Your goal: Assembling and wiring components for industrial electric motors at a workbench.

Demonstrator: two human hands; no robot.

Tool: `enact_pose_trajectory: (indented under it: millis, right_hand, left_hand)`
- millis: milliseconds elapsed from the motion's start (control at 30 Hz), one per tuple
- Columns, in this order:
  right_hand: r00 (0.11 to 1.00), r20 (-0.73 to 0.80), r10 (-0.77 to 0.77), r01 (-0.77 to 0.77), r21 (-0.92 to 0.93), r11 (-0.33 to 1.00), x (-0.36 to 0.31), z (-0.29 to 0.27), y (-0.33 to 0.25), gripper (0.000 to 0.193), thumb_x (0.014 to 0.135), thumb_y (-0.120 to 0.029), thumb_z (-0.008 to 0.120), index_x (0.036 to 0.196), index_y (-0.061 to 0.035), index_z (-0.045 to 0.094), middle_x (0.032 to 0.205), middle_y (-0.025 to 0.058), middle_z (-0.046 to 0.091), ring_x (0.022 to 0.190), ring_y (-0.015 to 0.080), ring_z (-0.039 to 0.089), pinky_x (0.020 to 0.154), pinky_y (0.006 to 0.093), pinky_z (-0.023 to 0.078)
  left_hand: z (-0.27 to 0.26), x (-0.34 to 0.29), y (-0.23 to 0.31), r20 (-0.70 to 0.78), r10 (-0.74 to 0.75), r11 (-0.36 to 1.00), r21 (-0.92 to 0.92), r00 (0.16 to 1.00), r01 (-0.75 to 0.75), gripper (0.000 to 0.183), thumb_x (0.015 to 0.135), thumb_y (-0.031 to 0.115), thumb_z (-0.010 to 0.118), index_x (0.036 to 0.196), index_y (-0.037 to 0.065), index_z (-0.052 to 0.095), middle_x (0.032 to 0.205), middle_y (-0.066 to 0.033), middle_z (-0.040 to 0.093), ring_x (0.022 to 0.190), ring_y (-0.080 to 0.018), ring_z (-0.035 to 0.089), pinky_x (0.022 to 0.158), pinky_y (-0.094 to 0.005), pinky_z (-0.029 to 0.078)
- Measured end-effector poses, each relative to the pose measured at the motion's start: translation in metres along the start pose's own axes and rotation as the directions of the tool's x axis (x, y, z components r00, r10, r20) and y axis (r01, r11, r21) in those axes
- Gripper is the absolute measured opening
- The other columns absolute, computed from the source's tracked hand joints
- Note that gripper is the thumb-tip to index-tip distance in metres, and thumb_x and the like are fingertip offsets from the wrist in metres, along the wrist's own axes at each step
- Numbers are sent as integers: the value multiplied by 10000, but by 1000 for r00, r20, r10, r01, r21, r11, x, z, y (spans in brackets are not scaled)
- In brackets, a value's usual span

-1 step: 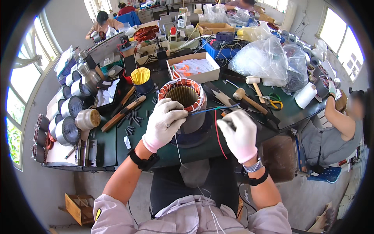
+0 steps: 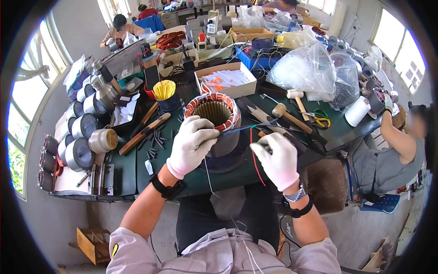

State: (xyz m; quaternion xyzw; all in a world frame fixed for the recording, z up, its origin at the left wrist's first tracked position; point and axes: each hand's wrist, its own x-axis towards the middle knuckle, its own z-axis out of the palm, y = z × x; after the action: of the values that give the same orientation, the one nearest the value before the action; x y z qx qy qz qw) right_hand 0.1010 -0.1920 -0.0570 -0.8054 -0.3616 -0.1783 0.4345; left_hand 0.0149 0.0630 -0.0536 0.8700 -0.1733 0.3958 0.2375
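A motor stator (image 2: 212, 109) stands upright on the bench in front of me, its orange-red windings laced with white cord around the top. My left hand (image 2: 194, 144), in a white glove, is closed at the stator's near rim, pinching the lead wires where they come out. From there blue wires (image 2: 242, 129) run right, with a green piece (image 2: 253, 126) across them. A red wire (image 2: 257, 164) hangs down from that spot. My gloved right hand (image 2: 277, 160) is closed beside the red wire; what its fingertips pinch is too small to make out. A thin pale wire (image 2: 208, 173) dangles below my left hand.
Behind the stator sit a box of white and orange slips (image 2: 226, 78) and a cup of yellow strips (image 2: 164, 93). Mallets (image 2: 292, 116), scissors (image 2: 321, 121) and plastic bags (image 2: 303, 71) lie to the right. Metal cores (image 2: 80, 153) line the left. A co-worker (image 2: 388, 155) sits at right.
My right hand has shifted slightly left, its fingertips now closer to the red wire. My left hand and the stator look unmoved.
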Motion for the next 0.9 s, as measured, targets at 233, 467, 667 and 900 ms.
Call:
enact_pose_trajectory:
  millis: [233, 467, 667, 900]
  right_hand:
    - [992, 76, 99, -115, 242, 964, 5, 16, 11, 160, 919, -189, 755, 900, -39, 704, 822, 142, 687, 748, 328, 691, 695, 415, 546]
    - [999, 7, -50, 50, -22, 999, 16, 8, 12, 83, 848, -97, 723, 870, -68, 648, 795, 115, 656, 757, 328, 678, 696, 427, 549]
    - [978, 2, -210, 209, -122, 970, 25, 5, 14, 74, 849, -64, 694, 898, -65, 638, 849, 116, 658, 834, 329, 678, 728, 436, 553]
    - [946, 107, -306, 314, -65, 947, 40, -7, 31, 74, 897, -35, 650, 969, -48, 642, 926, 148, 683, 890, 360, 677, 786, 457, 550]
  left_hand:
    - [-6, 4, 12, 23, -29, 998, 52, 999, 28, 258, 777, -21, 790, 1021, 49, 740, 1104, -115, 704, 1088, -332, 661, 968, -425, 522]
    - [-3, 43, 47, 218, -54, 978, 210, 974, 7, 451, 755, 105, 809, 1191, 52, 702, 1119, -135, 670, 1122, -367, 617, 999, -468, 479]
    - [31, 60, 45, 275, -61, 788, 603, 960, -123, 189, 771, 139, 740, 927, 44, 691, 941, -112, 663, 944, -318, 620, 811, -458, 472]
    - [24, 58, 37, 236, -91, 949, 315, 968, 13, 99, 774, 111, 727, 852, 52, 706, 860, -145, 660, 888, -354, 640, 808, -465, 484]
